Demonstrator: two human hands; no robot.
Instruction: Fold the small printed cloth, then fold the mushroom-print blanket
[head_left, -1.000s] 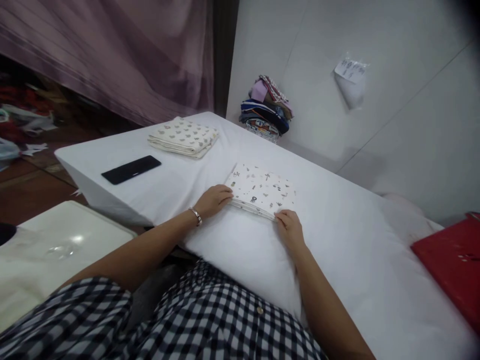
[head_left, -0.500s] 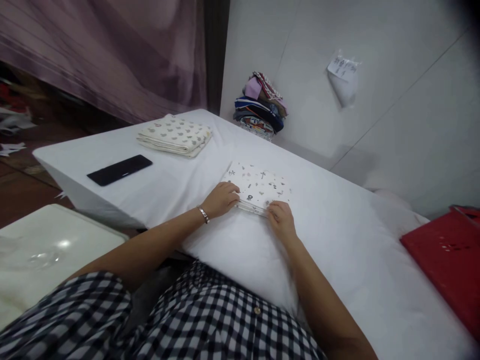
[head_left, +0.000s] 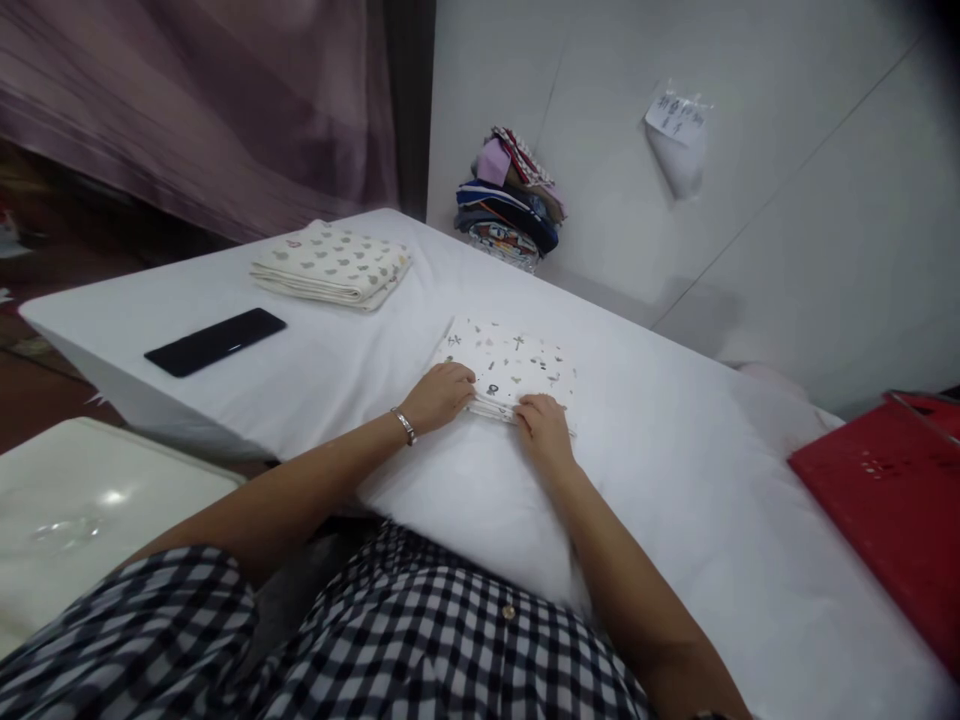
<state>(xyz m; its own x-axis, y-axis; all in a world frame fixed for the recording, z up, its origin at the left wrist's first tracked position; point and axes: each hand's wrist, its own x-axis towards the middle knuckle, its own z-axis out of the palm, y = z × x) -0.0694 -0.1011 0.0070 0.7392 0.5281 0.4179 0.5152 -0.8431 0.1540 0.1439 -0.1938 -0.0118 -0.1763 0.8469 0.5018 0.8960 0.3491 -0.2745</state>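
Observation:
A folded white cloth (head_left: 517, 365) with a small grey and green print lies in front of me on a white-covered table (head_left: 675, 500). At its near left corner, my left hand (head_left: 441, 395) grips the edge with curled fingers; a bracelet circles that wrist. My right hand (head_left: 546, 428) holds the near edge further right, fingertips on top and the cloth's corner showing just beyond them. The folded layers are visible between both hands. Both thumbs are partly hidden.
A second folded cream cloth (head_left: 334, 262) with a leaf-like print sits at the far left, near a black phone-like slab (head_left: 216, 341). Piled fabrics (head_left: 510, 205) rest against the wall. A red object (head_left: 877, 490) is at right, a white stool-like surface (head_left: 97, 510) at left.
My right hand has shifted slightly left along the cloth's near edge. My left hand keeps its place at the corner. The whole view has turned a little.

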